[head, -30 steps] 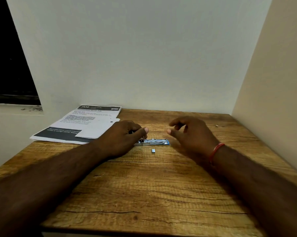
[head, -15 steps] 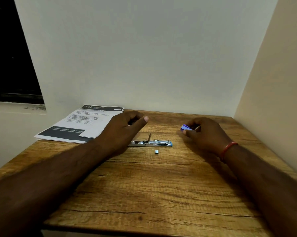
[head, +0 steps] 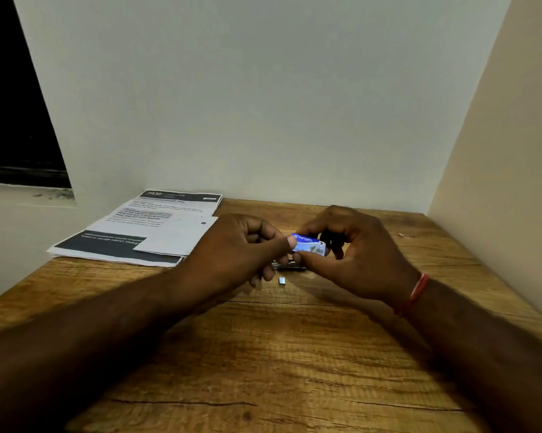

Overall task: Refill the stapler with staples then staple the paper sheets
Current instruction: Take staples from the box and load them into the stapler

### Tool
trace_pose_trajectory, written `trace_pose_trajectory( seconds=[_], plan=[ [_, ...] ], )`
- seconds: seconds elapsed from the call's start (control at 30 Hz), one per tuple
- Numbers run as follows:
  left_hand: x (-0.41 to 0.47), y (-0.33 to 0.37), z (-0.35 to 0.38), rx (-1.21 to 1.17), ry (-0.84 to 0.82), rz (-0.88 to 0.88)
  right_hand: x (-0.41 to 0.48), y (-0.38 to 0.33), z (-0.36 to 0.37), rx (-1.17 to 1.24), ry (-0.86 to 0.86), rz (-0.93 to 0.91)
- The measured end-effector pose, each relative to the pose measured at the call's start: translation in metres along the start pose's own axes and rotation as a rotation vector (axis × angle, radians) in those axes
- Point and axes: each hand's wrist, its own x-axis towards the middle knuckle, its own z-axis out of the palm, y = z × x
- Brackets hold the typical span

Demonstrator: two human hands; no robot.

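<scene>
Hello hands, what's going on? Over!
Both hands, left and right, pinch blue staple box. Stapler beneath. Loose staple strip nearby. Papers untouched.

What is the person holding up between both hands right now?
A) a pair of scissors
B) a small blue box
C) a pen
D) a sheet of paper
B: the small blue box is pinched between the left hand and right hand above the stapler, while the paper sheets lie untouched on the table.

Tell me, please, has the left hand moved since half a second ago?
Yes. The left hand has moved right, away from the paper sheets, and now pinches the blue staple box together with the right hand.
</scene>
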Motion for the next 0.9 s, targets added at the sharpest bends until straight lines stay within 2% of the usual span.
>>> trace_pose_trajectory(
  seconds=[0.13, 0.3, 0.5, 0.73, 0.8, 0.9],
  plan=[
    [0.000, -0.003, -0.001, -0.140, -0.061, -0.127, 0.000, 0.001, 0.000, 0.020, -0.030, -0.021],
    [0.001, -0.002, -0.003, -0.219, -0.100, -0.191, 0.000, 0.001, 0.000, 0.019, -0.032, -0.020],
    [0.000, 0.003, -0.002, -0.233, -0.100, -0.218, -0.001, -0.002, -0.002, 0.028, -0.040, -0.026],
    [-0.002, 0.008, -0.006, -0.218, -0.176, -0.195, 0.000, -0.004, -0.003, 0.018, -0.044, -0.015],
    [-0.001, 0.011, -0.011, -0.147, -0.158, -0.160, 0.000, -0.004, -0.003, 0.020, -0.052, -0.016],
    [0.000, 0.014, -0.019, 0.263, -0.027, 0.065, 0.000, -0.005, -0.003, 0.031, -0.069, -0.029]
  ],
)
